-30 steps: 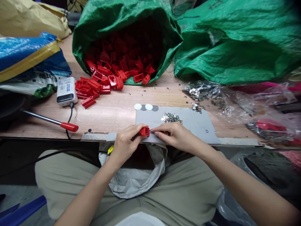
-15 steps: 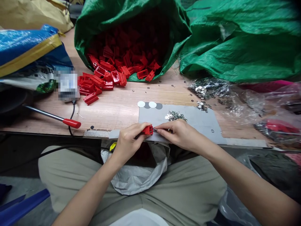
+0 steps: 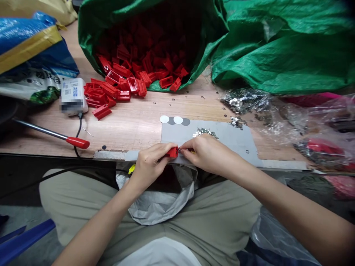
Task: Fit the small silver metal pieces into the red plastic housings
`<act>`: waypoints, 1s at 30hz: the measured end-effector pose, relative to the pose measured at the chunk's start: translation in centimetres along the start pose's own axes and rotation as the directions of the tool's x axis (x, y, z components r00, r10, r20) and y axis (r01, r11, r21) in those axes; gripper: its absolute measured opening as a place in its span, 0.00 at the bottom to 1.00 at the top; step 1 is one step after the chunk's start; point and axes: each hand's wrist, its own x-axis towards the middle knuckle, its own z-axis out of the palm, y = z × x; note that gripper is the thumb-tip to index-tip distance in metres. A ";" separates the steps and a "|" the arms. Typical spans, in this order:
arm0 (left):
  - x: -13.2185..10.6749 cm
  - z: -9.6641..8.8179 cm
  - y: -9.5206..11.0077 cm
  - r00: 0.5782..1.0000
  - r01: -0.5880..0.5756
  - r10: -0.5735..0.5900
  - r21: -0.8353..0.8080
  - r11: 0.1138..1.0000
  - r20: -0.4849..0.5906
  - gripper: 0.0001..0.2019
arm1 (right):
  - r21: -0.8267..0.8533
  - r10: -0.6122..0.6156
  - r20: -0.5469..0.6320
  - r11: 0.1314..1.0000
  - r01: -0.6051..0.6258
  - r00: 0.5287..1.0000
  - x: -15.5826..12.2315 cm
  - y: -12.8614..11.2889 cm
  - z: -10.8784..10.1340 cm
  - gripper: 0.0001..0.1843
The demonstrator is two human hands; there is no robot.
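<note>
My left hand is closed around a small red plastic housing, holding it at the table's front edge with its open end to the right. Close against that end, the fingertips of my right hand pinch a thin metal-tipped piece. A bit of yellow shows under those fingers; most of the piece is hidden. Just behind my right hand a pile of small shiny metal parts lies on a grey mat. Below both hands, a whitish sack hangs open between the knees.
A green sack spills many red housings onto the table. At left are a lever with a red grip and a white box with a cable. Clear bags of metal parts lie at right.
The right fingertips have drawn in tighter at the housing's open end, and the yellow bit now shows under them. The whole view has shifted slightly; the left hand keeps its hold.
</note>
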 end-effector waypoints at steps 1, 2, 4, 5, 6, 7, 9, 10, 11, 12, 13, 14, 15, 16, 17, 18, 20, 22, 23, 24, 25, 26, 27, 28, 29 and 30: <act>0.0 0.0 0.0 1.000 -0.002 0.002 0.003 1.000 -0.002 0.20 | -0.005 -0.001 -0.004 1.000 0.001 1.000 0.0 -0.1 0.0 0.14; 0.0 0.0 0.0 1.000 -0.006 0.006 0.004 1.000 -0.004 0.20 | -0.003 -0.002 -0.010 1.000 0.001 1.000 0.0 -0.2 0.1 0.14; 0.1 -0.1 0.1 1.000 -0.014 0.014 0.003 1.000 -0.008 0.19 | 0.036 -0.001 -0.047 0.999 0.003 0.999 -0.1 0.1 0.5 0.14; 0.1 -0.1 0.1 1.000 -0.015 0.015 0.001 1.000 -0.010 0.19 | 0.086 0.003 -0.066 0.996 0.003 0.998 -0.2 0.5 0.8 0.13; 0.1 -0.1 0.1 1.000 -0.013 0.013 -0.001 1.000 -0.009 0.19 | 0.168 0.012 -0.070 0.986 0.000 0.998 -0.3 1.0 1.2 0.13; 0.1 -0.1 0.1 1.000 -0.008 0.008 -0.003 1.000 -0.009 0.19 | 0.284 0.025 -0.051 0.959 -0.009 0.998 -0.3 1.7 1.7 0.12; 0.0 0.0 0.0 1.000 0.004 -0.005 -0.009 1.000 -0.011 0.18 | 0.572 0.049 0.030 0.818 -0.058 0.998 -0.5 3.3 2.8 0.13; 0.0 0.1 -0.1 1.000 0.013 -0.014 -0.014 1.000 -0.016 0.18 | 0.705 0.056 0.064 0.704 -0.084 0.996 -0.6 4.1 3.4 0.14; 0.0 0.2 -0.2 0.999 0.026 -0.027 -0.023 0.999 -0.026 0.17 | 0.808 0.067 0.069 0.581 -0.095 0.995 -0.8 4.8 4.0 0.16; 0.0 0.3 -0.2 0.998 0.048 -0.050 -0.046 0.998 -0.042 0.17 | 0.879 0.085 0.046 0.469 -0.080 0.995 -1.0 5.3 4.5 0.19; 0.0 0.3 -0.2 0.994 0.085 -0.091 -0.094 0.992 -0.062 0.17 | 0.922 0.111 0.002 0.386 -0.045 0.994 -1.3 5.7 5.0 0.21; 0.1 0.4 0.0 0.984 0.140 -0.157 -0.176 0.974 -0.085 0.18 | 0.942 0.134 -0.050 0.335 0.002 0.990 -1.6 5.8 5.4 0.22; 0.2 0.3 0.2 0.964 0.210 -0.248 -0.292 0.933 -0.099 0.19 | 0.949 0.151 -0.103 0.311 0.052 0.983 -1.9 5.6 5.7 0.21; 0.4 0.2 0.7 0.931 0.285 -0.355 -0.431 0.856 -0.090 0.21 | 0.946 0.159 -0.156 0.310 0.101 0.975 -2.3 5.3 5.9 0.20; 0.5 0.1 1.2 0.883 0.353 -0.465 -0.577 0.736 -0.053 0.21 | 0.935 0.160 -0.208 0.322 0.148 0.965 -2.8 4.8 6.1 0.18; 0.6 -0.1 1.8 0.827 0.405 -0.562 -0.705 0.582 0.010 0.19 | 0.918 0.155 -0.259 0.348 0.193 0.953 -3.2 4.1 6.3 0.17; 0.6 -0.4 3.2 0.717 0.439 -0.675 -0.864 0.248 0.171 0.12 | 0.857 0.124 -0.353 0.441 0.268 0.927 -4.2 2.6 6.4 0.16; 0.4 -0.6 4.4 0.640 0.429 -0.690 -0.902 -0.046 0.339 0.08 | 0.763 0.059 -0.418 0.565 0.315 0.907 -4.9 1.1 6.4 0.19; 0.2 -0.7 4.9 0.609 0.427 -0.669 -0.887 -0.175 0.426 0.09 | 0.713 0.020 -0.432 0.620 0.328 0.902 -5.1 0.5 6.4 0.20; 0.1 -0.8 5.2 0.585 0.430 -0.631 -0.855 -0.292 0.510 0.11 | 0.669 -0.016 -0.439 0.662 0.339 0.898 -5.2 0.0 6.3 0.22; -0.1 -0.9 5.4 0.566 0.431 -0.583 -0.812 -0.392 0.582 0.12 | 0.635 -0.047 -0.442 0.689 0.349 0.896 -5.2 -0.3 6.2 0.23; -0.3 -1.0 5.6 0.554 0.428 -0.535 -0.770 -0.474 0.638 0.14 | 0.613 -0.068 -0.443 0.704 0.357 0.894 -5.1 -0.5 6.1 0.24; -0.5 -1.1 5.7 0.549 0.420 -0.493 -0.733 -0.534 0.674 0.15 | 0.603 -0.083 -0.442 0.710 0.364 0.893 -5.0 -0.6 6.1 0.24; -0.6 -1.2 5.7 0.550 0.412 -0.460 -0.706 -0.576 0.697 0.15 | 0.601 -0.092 -0.441 0.709 0.369 0.893 -4.9 -0.6 6.0 0.24; -0.7 -1.3 5.8 0.551 0.405 -0.438 -0.687 -0.604 0.710 0.16 | 0.605 -0.097 -0.439 0.703 0.374 0.893 -4.8 -0.5 5.9 0.23; -0.8 -1.4 5.8 0.550 0.400 -0.426 -0.674 -0.622 0.719 0.16 | 0.614 -0.099 -0.435 0.694 0.375 0.895 -4.8 -0.4 5.8 0.23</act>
